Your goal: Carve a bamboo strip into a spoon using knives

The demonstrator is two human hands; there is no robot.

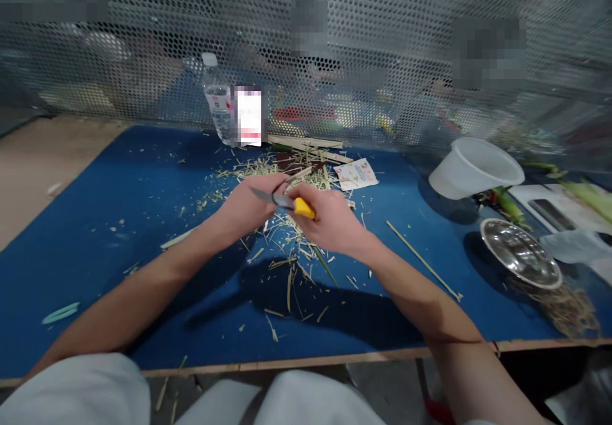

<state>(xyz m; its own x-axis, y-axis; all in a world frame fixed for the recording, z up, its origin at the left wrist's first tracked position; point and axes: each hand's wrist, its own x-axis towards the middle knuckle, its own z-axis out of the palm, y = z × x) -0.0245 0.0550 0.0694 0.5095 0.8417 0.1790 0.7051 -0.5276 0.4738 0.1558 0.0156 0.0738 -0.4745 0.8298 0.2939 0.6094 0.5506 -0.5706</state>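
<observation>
My right hand (335, 222) is closed round the yellow handle of a knife (305, 208). Its grey blade points left, passing in front of my left hand (255, 203). The fingers of my left hand are bent inward, close to the blade. A pale split strip (302, 174), like bamboo or cane, sticks out beyond them and seems to be in their grip; the fingertips are partly hidden. Around and under both hands lies a pile of pale shavings (287, 237), scattered over the blue tabletop (157, 183).
Behind the hands stand a water bottle (217, 103) and a lit phone (249, 116), before a perforated metal screen (382, 43). A printed card (356, 174) lies beside the pile. To the right are a white tub (449, 176), a steel bowl (519, 253) and tangled fibres (568, 310).
</observation>
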